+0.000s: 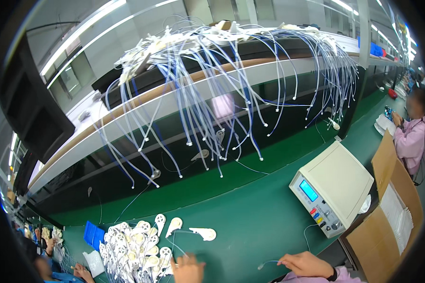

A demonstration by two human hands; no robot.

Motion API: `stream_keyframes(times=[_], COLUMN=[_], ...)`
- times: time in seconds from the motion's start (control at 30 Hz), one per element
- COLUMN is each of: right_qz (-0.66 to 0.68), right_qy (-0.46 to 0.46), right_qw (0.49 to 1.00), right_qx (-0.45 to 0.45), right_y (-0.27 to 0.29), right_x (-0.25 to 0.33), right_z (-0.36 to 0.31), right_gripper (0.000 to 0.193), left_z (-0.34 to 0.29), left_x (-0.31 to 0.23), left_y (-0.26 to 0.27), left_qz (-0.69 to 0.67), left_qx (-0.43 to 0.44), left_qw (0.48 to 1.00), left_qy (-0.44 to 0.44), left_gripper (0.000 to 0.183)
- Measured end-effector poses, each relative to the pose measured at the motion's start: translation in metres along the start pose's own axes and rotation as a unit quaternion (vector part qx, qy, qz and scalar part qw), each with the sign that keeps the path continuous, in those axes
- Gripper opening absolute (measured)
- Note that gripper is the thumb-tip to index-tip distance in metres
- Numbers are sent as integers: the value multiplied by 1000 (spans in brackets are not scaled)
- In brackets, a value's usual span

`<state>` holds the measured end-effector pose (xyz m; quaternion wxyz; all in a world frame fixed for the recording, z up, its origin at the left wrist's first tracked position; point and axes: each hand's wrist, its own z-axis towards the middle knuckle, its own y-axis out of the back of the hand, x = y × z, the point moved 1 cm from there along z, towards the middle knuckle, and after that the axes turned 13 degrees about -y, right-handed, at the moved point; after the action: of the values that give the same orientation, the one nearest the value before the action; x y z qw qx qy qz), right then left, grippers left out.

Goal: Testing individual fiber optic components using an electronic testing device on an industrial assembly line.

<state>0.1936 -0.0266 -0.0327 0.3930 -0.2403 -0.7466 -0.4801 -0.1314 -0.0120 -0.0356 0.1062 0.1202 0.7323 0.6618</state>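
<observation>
My right hand (308,265) is closed, thumb and fingers pinching a thin cable (270,262) that ends in a small pale connector (260,266). My left hand (188,270) is at the right edge of a pile of white, round-headed plastic parts (132,250) with thin leads. It is blurred, and its grip is unclear. A pale lead (178,245) runs down to its fingers. Just beyond it lie two separate white parts, one upright (174,225) and one on its side (205,233). Behind my right hand, another lead (307,238) drops from the tester (333,188).
The beige tester has a lit blue screen. An opened cardboard box (387,226) holding white items stands at right. Bundles of white and blue cables (212,94) hang from the shelf above the green bench (250,212). A blue bin (94,234) sits left. People work at both sides.
</observation>
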Motion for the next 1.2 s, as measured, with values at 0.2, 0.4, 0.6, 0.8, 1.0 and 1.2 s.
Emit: stream_keyframes(times=[0.2,0.4,0.6,0.8,1.0,1.2], right_qz=[22,-115,-117,-179,-241,-208], right_qy=[-119,-31,44,126,202,-92], right_qw=[976,923,903,847,835,920], right_qx=[-179,-365,-410,-484,-452,-320], right_y=[-22,-51,-56,-75,-76,-118], right_x=[-71,-107,-114,-155,-177,-203], right_z=[-30,-21,-24,-15,-13,-42], right_gripper=[11,11,14,21,24,17], left_z=[-75,-75,-29,24,183,476], left_x=[42,22,-16,16,-23,-88], left_y=[1,113,141,144,124,-57], left_qz=[-118,103,172,240,-100,-224], left_qx=[-27,-83,-93,-171,-177,-19], left_qw=[991,945,933,951,957,973], left_qy=[60,301,301,95,-206,54], left_gripper=[24,26,24,24,27,88])
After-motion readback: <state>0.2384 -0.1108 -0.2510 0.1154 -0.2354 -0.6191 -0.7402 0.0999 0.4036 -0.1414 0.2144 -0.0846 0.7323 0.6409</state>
